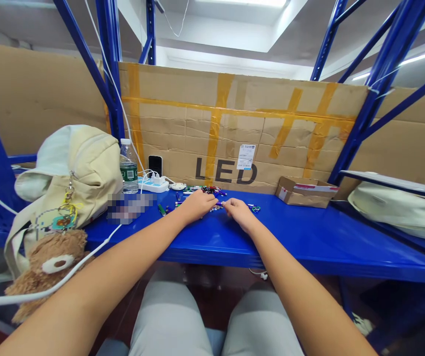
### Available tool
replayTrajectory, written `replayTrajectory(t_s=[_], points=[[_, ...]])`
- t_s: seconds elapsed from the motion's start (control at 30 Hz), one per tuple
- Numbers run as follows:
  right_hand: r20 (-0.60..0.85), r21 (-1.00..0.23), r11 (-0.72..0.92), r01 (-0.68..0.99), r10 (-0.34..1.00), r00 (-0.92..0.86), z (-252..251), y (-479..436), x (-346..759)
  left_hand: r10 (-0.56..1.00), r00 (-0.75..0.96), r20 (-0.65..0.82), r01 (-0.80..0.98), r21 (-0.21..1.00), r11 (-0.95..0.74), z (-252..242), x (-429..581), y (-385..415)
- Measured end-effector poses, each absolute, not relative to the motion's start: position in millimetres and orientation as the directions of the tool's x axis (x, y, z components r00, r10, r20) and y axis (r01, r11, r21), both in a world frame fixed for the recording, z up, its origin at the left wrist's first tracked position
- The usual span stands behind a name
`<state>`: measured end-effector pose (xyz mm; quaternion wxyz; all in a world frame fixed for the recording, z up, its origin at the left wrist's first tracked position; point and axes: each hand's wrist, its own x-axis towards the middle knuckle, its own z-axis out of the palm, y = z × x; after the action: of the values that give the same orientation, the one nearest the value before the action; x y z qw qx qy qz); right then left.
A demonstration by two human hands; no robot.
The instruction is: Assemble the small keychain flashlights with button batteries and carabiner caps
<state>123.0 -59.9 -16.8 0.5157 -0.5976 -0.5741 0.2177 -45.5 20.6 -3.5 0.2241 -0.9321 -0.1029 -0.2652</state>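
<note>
My left hand (198,205) rests over the blue table, its fingers closed on a thin blue pen (220,203). The fingertips of my right hand (239,211) pinch the other end of this pen, so it spans the small gap between both hands. Just behind my left hand lies a pile of pens and small pen parts (212,190) in dark, red and blue colours. A green piece (161,209) lies left of my left hand. Beyond my right hand is a small item with green and blue loops (256,209), perhaps scissors. My fingers hide part of the pen.
A cream backpack (97,168) with a plush toy (57,257), a water bottle (129,168), a phone (155,164) and a power strip (153,184) stand at left. An open cardboard box (305,193) sits right. A white cable (101,244) crosses the left front. Cardboard (183,133) walls the back.
</note>
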Motion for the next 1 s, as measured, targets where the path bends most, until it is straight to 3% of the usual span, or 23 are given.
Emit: replayTrajectory(t_s=[0.1, 0.2, 0.27, 0.37, 0.43, 0.53, 0.7, 1.0], points=[[0.248, -0.942, 0.185, 0.279, 0.946, 0.208, -19, -62, 123, -0.022, 0.851, 0.524, 0.281, -0.491, -0.825, -2, -47, 20], [0.24, -0.949, 0.183, 0.258, 0.948, 0.211, -17, -62, 122, -0.021, 0.84, 0.542, 0.304, -0.504, -0.808, -1, -46, 19], [0.297, -0.911, 0.194, 0.364, 0.921, 0.253, -14, -62, 122, 0.047, 0.805, 0.592, 0.365, -0.431, -0.826, -1, -43, 19], [0.501, -0.763, 0.208, 0.611, 0.788, 0.357, -7, -64, 129, 0.179, 0.739, 0.649, 0.435, -0.258, -0.862, -1, -41, 21], [0.593, -0.678, 0.13, 0.723, 0.678, 0.434, -4, -68, 139, 0.265, 0.714, 0.649, 0.46, -0.148, -0.876, -1, -42, 24], [0.594, -0.628, -0.066, 0.775, 0.602, 0.533, -3, -72, 161, 0.394, 0.666, 0.634, 0.487, 0.03, -0.873, -2, -47, 31], [0.45, -0.504, -0.301, 0.81, 0.709, 0.543, -2, -72, 196, 0.497, 0.619, 0.608, 0.462, 0.23, -0.856, -2, -52, 38], [0.24, -0.543, -0.082, 0.836, 0.939, 0.248, -7, -115, 218, 0.485, 0.668, 0.564, 0.422, 0.25, -0.872, -2, -50, 36]])
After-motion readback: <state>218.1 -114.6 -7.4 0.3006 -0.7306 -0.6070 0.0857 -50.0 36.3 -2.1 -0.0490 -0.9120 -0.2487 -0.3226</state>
